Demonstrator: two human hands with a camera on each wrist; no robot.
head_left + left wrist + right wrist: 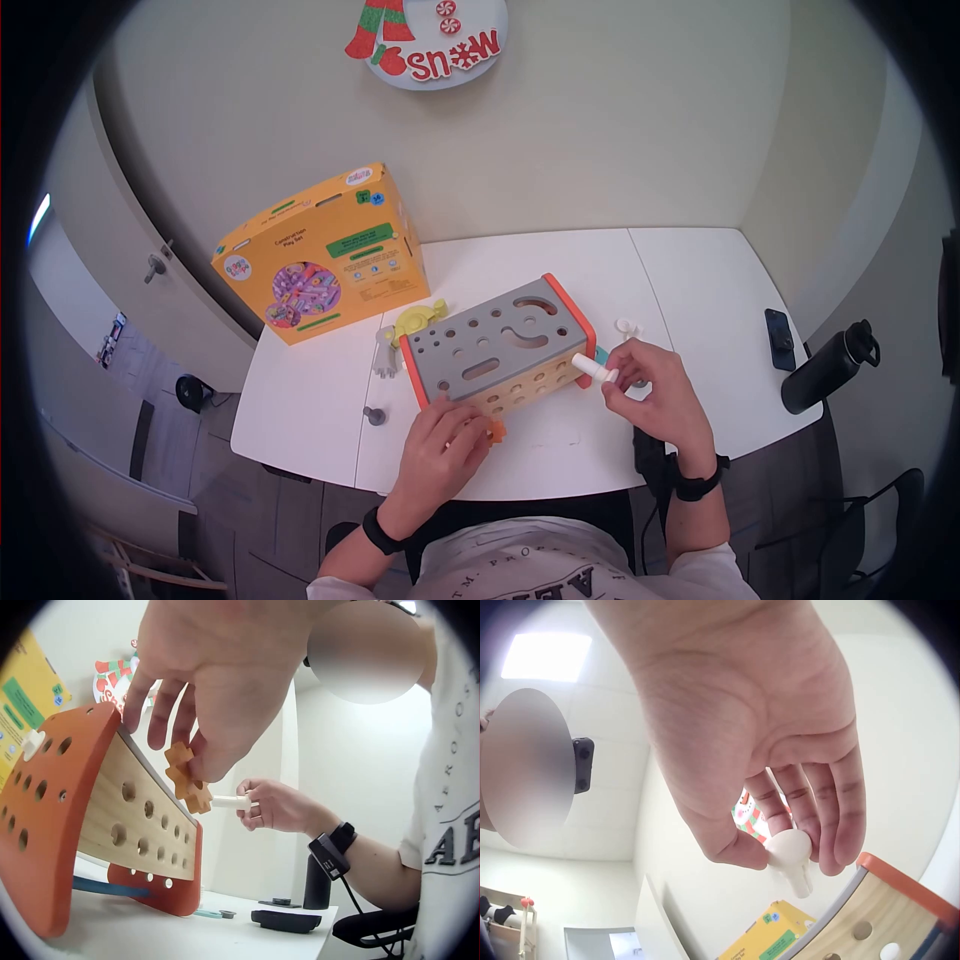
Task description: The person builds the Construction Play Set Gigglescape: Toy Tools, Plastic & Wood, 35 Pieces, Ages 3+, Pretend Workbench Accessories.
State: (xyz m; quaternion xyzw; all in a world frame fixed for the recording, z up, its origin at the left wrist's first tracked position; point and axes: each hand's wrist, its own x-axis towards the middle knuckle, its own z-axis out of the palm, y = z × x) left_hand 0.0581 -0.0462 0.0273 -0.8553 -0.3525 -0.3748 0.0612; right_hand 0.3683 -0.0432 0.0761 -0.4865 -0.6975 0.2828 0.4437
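Observation:
My left hand [435, 450] pinches an orange toy gear [180, 776] between thumb and fingers, close to the front left of a toy workbench [480, 350]. That bench has a grey top with holes and slots, a wooden side with round holes, and red-orange end panels [56, 817]. In my right hand [662, 390], the fingertips and thumb hold a white toy bolt [790, 851] by its round head. Its shaft [588, 366] points left, near the bench's right front corner. In the left wrist view the bolt's tip shows just beyond the gear.
A yellow-orange box [320, 255] stands behind the bench at left. Beside the bench lie a yellow-green toy piece [418, 318], a grey toy piece [385, 355] and a grey bolt [374, 415]. Small white pieces [628, 327], a phone [779, 339] and a black bottle [830, 368] are at right.

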